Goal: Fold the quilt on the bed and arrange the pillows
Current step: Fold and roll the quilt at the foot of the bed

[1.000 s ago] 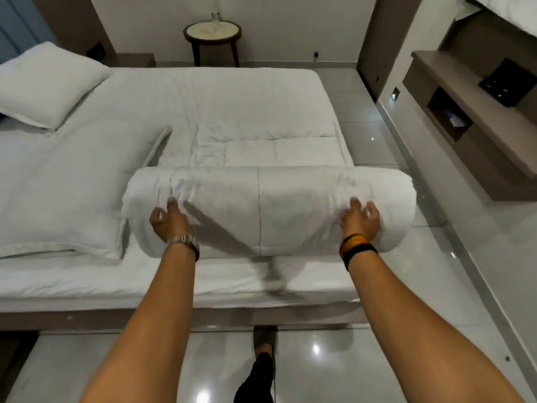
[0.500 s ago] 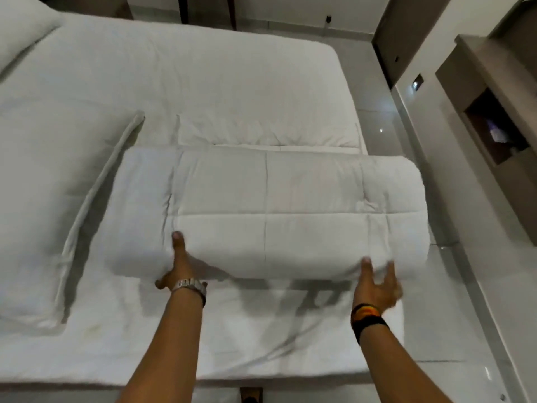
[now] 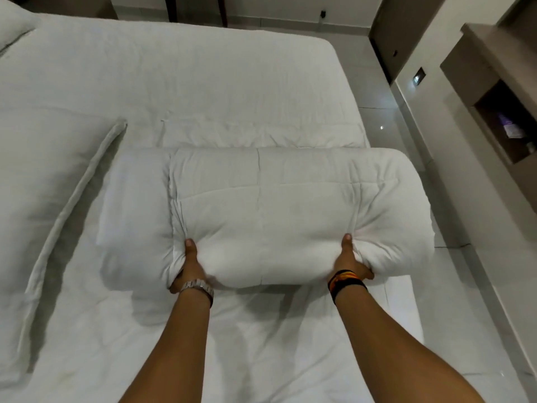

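Observation:
The white quilt is folded into a thick bundle lying across the foot end of the bed. My left hand grips the bundle's near edge left of centre, thumb on top, fingers hidden underneath. My right hand grips the same edge further right in the same way. A large white pillow lies flat on the bed's left side, beside the bundle. The corner of a second pillow shows at the top left.
The quilt's right end overhangs the mattress edge above the glossy tiled floor. A brown wall shelf unit with an open cubby stands at the right. Dark table legs stand beyond the bed's far side.
The view has closed in over the bed. Both hands went from resting against the bundle's near side to pinching its near edge, thumbs pressed into the top.

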Action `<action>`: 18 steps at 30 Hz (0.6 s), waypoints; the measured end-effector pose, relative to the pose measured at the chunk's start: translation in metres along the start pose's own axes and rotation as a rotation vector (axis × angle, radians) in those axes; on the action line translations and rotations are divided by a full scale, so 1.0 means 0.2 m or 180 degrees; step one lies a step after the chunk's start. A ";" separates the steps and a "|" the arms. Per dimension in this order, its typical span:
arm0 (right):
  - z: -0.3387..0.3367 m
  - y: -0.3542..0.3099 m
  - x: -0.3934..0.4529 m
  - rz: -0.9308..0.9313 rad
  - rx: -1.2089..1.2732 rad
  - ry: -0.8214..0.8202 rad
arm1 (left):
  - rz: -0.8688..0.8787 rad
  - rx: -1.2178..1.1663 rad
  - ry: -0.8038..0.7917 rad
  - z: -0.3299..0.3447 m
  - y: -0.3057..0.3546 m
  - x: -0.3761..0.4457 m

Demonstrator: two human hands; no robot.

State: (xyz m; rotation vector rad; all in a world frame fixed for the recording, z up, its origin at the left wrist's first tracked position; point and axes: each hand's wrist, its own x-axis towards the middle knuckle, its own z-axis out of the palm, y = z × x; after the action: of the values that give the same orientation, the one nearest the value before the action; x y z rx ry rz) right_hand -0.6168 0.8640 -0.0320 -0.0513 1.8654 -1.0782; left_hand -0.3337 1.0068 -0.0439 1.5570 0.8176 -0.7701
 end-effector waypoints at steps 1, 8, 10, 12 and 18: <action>0.00 -0.01 0.00 -0.0078 0.0018 -0.0041 | 0.0084 0.0034 0.0030 0.00 0.00 -0.03; -0.43 -0.01 -0.22 0.0008 0.0011 -0.0121 | 0.0202 0.0073 0.0087 -0.34 -0.06 -0.40; -0.66 0.01 -0.31 0.0105 0.0000 -0.0112 | 0.0124 0.0121 0.0167 -0.56 -0.14 -0.55; -0.89 0.04 -0.41 0.0150 -0.0046 -0.0111 | 0.0074 0.0171 0.0190 -0.77 -0.21 -0.68; -1.29 -0.12 -0.68 0.0006 -0.0220 -0.0233 | 0.0645 0.0338 -0.0227 -1.17 -0.14 -0.99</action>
State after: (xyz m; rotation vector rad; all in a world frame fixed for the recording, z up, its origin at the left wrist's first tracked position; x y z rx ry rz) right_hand -0.7432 1.0787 0.1232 -0.1274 1.8360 -0.9974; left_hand -0.4554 1.2239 0.1363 1.6679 0.5644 -0.7254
